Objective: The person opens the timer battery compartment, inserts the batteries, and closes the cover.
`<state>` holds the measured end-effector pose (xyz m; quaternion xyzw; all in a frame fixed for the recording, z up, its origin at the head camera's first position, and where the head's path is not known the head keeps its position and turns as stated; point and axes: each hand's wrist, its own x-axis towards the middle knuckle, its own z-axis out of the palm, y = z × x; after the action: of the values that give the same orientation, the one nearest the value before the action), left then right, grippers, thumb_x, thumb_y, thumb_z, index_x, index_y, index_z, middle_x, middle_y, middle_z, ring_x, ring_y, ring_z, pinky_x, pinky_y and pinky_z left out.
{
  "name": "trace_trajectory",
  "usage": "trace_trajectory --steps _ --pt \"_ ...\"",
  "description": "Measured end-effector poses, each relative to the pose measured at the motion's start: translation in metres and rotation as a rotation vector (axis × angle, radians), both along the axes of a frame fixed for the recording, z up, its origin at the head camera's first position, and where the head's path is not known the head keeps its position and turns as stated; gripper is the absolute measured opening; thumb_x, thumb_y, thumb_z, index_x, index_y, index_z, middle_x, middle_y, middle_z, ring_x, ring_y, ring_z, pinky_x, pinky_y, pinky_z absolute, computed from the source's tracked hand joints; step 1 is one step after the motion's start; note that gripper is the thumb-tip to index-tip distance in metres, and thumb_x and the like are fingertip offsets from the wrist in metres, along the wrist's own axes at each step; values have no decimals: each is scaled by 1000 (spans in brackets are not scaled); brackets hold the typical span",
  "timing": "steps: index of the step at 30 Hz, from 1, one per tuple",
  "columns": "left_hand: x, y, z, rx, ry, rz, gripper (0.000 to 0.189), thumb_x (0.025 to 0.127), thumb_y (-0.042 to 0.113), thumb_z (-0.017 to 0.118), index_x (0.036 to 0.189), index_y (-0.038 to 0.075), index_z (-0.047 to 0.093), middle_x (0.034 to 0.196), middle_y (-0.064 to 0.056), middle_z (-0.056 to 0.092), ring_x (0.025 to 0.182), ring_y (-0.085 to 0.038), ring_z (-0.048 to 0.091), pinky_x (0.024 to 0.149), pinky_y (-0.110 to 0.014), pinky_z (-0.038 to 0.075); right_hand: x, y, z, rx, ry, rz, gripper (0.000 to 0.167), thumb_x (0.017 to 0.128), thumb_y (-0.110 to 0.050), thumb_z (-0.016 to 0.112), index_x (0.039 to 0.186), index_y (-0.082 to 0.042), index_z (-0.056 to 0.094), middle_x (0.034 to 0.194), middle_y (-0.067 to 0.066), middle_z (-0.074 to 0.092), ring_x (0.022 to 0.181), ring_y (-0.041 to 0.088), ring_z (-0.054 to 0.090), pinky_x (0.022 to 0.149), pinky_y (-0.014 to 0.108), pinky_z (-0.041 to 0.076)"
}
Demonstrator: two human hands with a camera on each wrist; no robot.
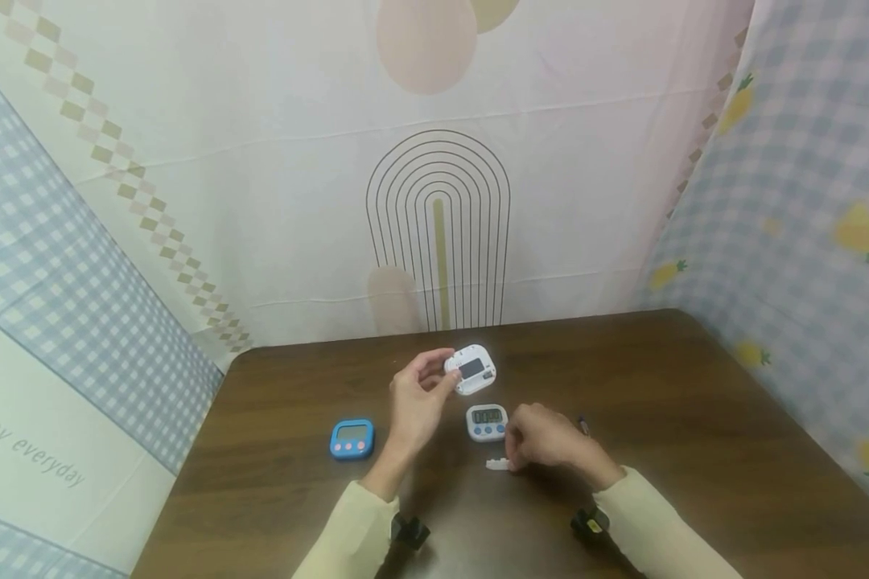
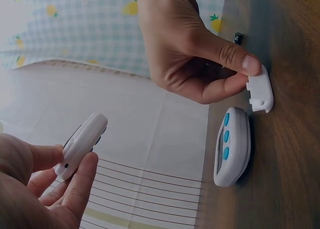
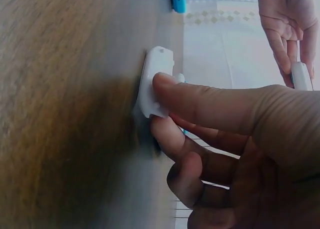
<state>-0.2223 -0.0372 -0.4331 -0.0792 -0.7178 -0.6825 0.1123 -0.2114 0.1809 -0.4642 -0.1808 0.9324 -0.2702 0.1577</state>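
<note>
White rounded-square timer (image 1: 471, 369) held raised and tilted in the left hand (image 1: 418, 400), its back, with dark rectangle and uncovered recess, facing the head camera; small white notched cover (image 2: 260, 90) pinched by one end in the right hand (image 1: 548, 437), lower than the timer.

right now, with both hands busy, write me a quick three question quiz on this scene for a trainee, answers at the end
1. In the head view, where is the blue timer relative to the white timer on the table?
a) left
b) right
c) on top

2. True or false: the left grip holds a second white timer, its back showing in the head view.

3. Fill in: the right grip pinches a small white ____.

Key: 1. a; 2. true; 3. cover.
</note>
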Motion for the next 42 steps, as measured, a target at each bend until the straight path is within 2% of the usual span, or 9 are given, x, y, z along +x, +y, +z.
trace_trajectory --steps 7,13,19,24,36,42 --pt "0 0 0 2 0 -6 29 92 -2 78 120 6 76 117 -16 79 88 -27 76 79 -52 67 2 -1 0 36 18 -19 26 79 -6 91 68 -20 72 72 -6 63 67 18 57 60 34 47" --pt "1 0 3 1 3 -9 29 92 -2 79 120 6 76 117 -16 79 88 -27 76 75 -45 68 1 -2 1 69 39 -12 25 78 -7 91 69 -20 73 73 -8 63 67 17 56 60 33 46" --pt "1 0 2 -3 -2 -8 29 92 -1 79 120 6 76 118 -17 78 89 -28 77 77 -46 67 0 -2 0 88 61 -4 25 75 -9 93 70 -22 72 73 -9 63 67 15 56 60 32 46" --pt "1 0 1 -10 -13 -5 28 93 0 79 120 7 76 118 -16 78 90 -27 76 77 -43 68 1 0 3 84 49 -21 25 75 -9 93 70 -21 72 73 -9 64 67 16 57 60 33 47" --pt "2 0 1 -6 5 -12 28 93 0 79 121 6 76 118 -17 78 88 -28 76 74 -37 68 -10 28 14 57 75 -107 24 82 -8 88 73 -19 69 72 -5 64 65 16 57 56 32 48" --pt "2 0 0 -7 9 -12 28 93 0 79 120 6 76 118 -17 78 89 -29 76 74 -35 67 -16 41 15 77 108 -136 23 82 -9 88 73 -19 68 71 -5 64 64 16 58 56 33 48"
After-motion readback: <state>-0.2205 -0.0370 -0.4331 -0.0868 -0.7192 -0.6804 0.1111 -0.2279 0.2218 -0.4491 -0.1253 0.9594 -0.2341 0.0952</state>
